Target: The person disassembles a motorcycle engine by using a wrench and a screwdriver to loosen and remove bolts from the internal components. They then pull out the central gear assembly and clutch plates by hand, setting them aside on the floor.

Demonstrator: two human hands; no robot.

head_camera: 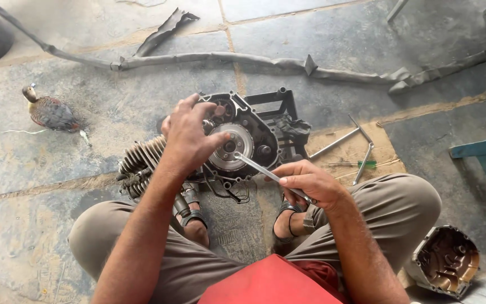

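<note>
Sitting on a stained stone floor [113,112], a person rests the open left hand [189,135] on an engine [226,143]. Right hand [307,183] grips a wrench [260,170] touching it. A bird [49,111] stands nearby.

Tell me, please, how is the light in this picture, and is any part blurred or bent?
Head view: soft, even daylight with only faint shadows under the engine; a mild shine on the wrench held by the right hand; the left hand is sharp; the edges look slightly curved, as with a wide lens.
</note>
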